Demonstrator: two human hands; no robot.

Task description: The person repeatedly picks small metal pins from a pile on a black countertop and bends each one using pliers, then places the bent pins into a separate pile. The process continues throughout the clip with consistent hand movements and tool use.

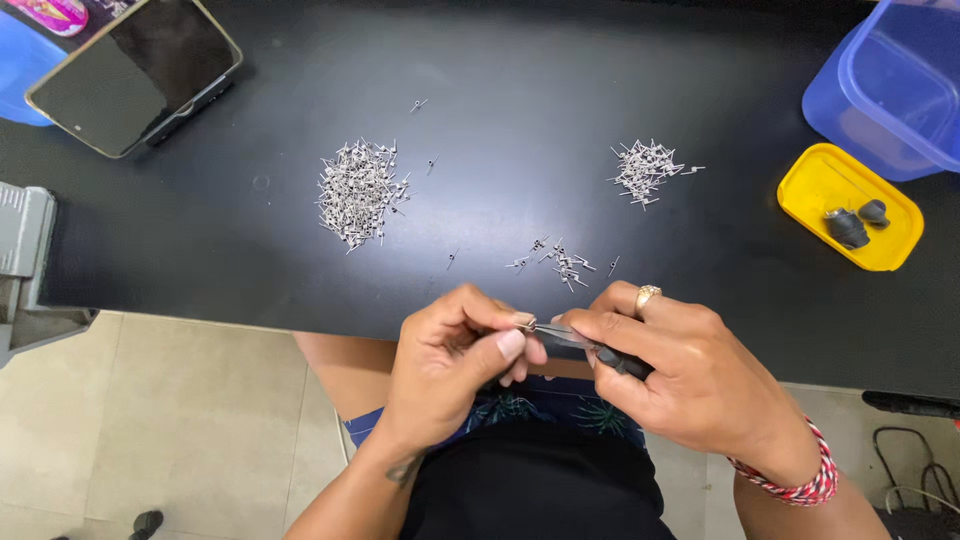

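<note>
My left hand (455, 360) pinches a tiny metal part (527, 324) between thumb and forefinger, just below the near edge of the black table (520, 120). My right hand (680, 375), wearing a gold ring, grips dark tweezers (585, 345) whose tip meets that part. Both hands touch each other above my lap. On the table lie a large pile of small metal parts (358, 192) at the left, a smaller pile (645, 170) at the right, and a few loose parts (560, 262) close to my hands.
A phone (135, 75) lies propped at the back left. A yellow tray (850, 205) with two dark rubber pieces sits at the right, beside blue plastic containers (890, 90). A grey object (22, 235) lies at the left edge. Tiled floor lies below.
</note>
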